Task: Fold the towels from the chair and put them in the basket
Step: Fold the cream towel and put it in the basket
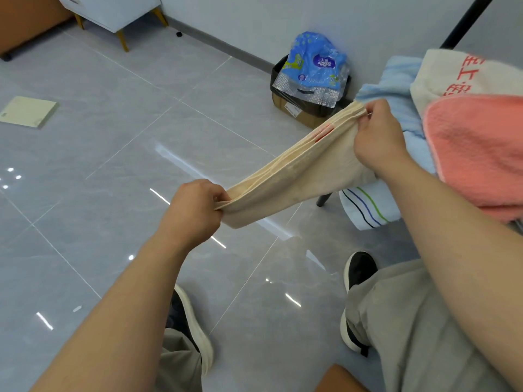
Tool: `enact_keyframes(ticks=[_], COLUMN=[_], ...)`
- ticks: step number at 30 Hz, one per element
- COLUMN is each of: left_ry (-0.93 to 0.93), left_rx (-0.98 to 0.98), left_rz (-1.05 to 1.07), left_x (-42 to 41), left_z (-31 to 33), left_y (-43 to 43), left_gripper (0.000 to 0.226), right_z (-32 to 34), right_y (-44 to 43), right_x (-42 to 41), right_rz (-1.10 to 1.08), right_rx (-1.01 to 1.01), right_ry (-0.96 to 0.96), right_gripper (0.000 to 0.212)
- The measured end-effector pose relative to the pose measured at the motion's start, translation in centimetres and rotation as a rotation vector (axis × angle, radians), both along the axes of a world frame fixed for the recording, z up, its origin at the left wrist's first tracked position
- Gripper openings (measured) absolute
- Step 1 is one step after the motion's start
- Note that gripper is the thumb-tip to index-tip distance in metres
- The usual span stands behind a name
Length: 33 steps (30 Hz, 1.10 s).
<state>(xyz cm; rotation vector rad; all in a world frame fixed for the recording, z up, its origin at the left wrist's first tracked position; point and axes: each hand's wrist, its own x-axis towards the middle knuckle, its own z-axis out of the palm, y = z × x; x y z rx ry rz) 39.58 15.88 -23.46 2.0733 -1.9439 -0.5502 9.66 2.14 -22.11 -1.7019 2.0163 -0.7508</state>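
Observation:
A cream towel [294,174], folded into a long narrow strip with a bit of red print showing, is stretched in the air between my hands. My left hand [192,210] pinches its near end and my right hand [376,137] grips its far end. On the chair at the right lies a pile of towels: a pink one [478,151] on top, a cream one with red lettering [458,72], a light blue one [396,89], and a white one with coloured stripes [368,207] hanging below. Only a chair leg [324,200] shows. No basket is in view.
A cardboard box [300,111] stuffed with blue plastic packaging [314,66] stands by the wall. A flat pale board [27,111] lies on the grey tiled floor at the left. A white cabinet with yellow legs [119,12] is at the top left. My shoes and knees are below.

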Motion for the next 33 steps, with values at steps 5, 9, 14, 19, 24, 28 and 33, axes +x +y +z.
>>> enact_keyframes(ticks=[5,9,14,19,24,28,33], left_ry=[0.054,0.069,0.126,0.278,0.588,0.892,0.908], left_rx=[-0.083,-0.092,-0.056,0.03,0.185,0.182,-0.113], left_rz=[0.089,0.122,0.294,0.372,0.448,0.501,0.64], left_x=[0.1,0.1,0.3,0.7,2.0,2.9,2.1], left_z=[0.2,0.4,0.7,0.9,0.6,0.6,0.8], left_y=[-0.2,-0.2,-0.5,-0.4,-0.7,-1.3,-2.0], left_gripper=[0.022,0.019,0.02,0.024,0.012,0.015,0.028], right_z=[0.2,0.2,0.2,0.3,0.4,0.5,0.9], right_y=[0.1,0.2,0.4,0.4,0.4,0.2,0.6], right_x=[-0.1,-0.1,0.0,0.3,0.4,0.4,1.0], right_rz=[0.004,0.007,0.007,0.001,-0.028,-0.06,-0.005], right_rx=[0.01,0.012,0.02,0.037,0.023,-0.025,-0.1], right_ry=[0.013,0.019,0.025,0.0,-0.059,-0.123,-0.163], right_gripper=[0.027,0.027,0.029,0.029,0.029,0.03,0.029])
